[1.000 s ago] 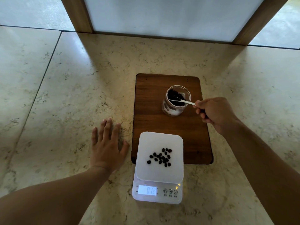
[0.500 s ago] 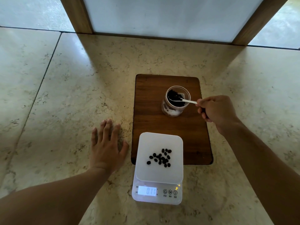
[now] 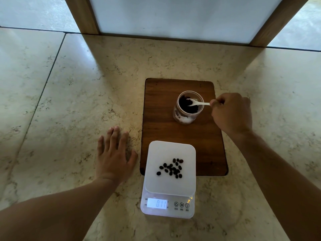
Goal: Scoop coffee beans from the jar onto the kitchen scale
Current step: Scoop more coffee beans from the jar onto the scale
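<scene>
A clear open jar (image 3: 180, 117) of dark coffee beans stands upright on a wooden board (image 3: 161, 108). My right hand (image 3: 231, 113) is just right of the jar, closed on the handle of a small white spoon (image 3: 199, 103) whose bowl sits inside the jar mouth over the beans. The white kitchen scale (image 3: 171, 186) lies in front of the board, partly over its near edge, with several beans (image 3: 171, 168) on its platform and a lit display reading 011. My left hand (image 3: 114, 157) rests flat on the counter left of the scale, fingers spread, holding nothing.
The marble counter (image 3: 69, 101) runs wide to the left and right of the board. A frosted panel (image 3: 173, 14) between wooden posts closes off the back.
My right hand shifted slightly right and up, and the spoon rose a little in the jar mouth. The scale reading fell from 012 to 011. The left hand stayed put.
</scene>
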The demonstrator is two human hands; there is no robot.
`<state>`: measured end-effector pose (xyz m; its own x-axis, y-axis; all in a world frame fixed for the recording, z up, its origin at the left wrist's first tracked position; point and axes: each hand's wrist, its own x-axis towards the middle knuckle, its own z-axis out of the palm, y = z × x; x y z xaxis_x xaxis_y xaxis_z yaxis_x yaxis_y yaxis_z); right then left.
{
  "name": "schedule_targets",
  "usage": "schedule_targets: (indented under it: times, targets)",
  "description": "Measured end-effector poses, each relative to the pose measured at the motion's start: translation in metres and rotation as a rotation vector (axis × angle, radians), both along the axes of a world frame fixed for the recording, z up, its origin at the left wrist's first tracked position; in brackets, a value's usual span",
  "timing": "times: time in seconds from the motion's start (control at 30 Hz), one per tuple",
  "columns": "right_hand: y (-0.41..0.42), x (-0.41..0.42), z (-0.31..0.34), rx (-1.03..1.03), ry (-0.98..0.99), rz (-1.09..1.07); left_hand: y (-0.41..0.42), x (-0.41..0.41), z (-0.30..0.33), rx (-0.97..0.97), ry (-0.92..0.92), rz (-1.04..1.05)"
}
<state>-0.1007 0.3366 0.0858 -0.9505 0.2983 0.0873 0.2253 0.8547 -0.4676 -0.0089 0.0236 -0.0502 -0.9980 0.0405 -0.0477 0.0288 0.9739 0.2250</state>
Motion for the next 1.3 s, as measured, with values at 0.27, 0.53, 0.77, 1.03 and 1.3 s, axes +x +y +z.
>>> schedule_targets:
  times: [0.27, 0.53, 0.77, 1.03, 1.3]
  targets:
    - [0.002, 0.006, 0.006, 0.057, 0.030, 0.063, 0.000, 0.001, 0.003, 0.009, -0.005, 0.002]
    - [-0.005, -0.002, -0.007, 0.027, -0.081, 0.039, 0.000, 0.001, 0.001, -0.010, 0.000, 0.002]
    - [-0.004, -0.006, -0.016, -0.267, -0.132, -0.080, 0.001, 0.000, 0.003, 0.006, -0.008, 0.001]
    - [0.004, -0.005, -0.016, -0.529, -0.203, -0.223, 0.000, 0.001, 0.002, 0.001, -0.001, 0.000]
    - [0.006, 0.006, -0.012, -0.651, -0.243, -0.208, 0.000, 0.000, 0.001, -0.007, -0.002, -0.001]
